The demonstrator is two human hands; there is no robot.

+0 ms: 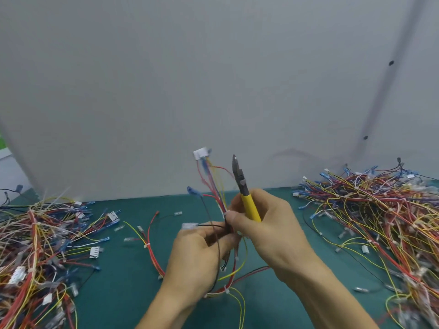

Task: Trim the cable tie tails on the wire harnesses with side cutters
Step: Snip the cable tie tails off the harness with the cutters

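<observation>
Harness [219, 195] btwn both hands (cutters [244, 188] in R)

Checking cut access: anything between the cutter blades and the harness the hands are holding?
Nothing separate. The side cutters in the right hand point up, blades beside the harness wires. But that hand's thumb presses on the bundle where the left hand grips it, partly covering it there.

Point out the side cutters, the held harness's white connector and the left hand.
side cutters [250, 207], head view, yellow handle.
white connector [199, 153], head view, housing middle.
left hand [197, 256], head view, back of hand.
</observation>
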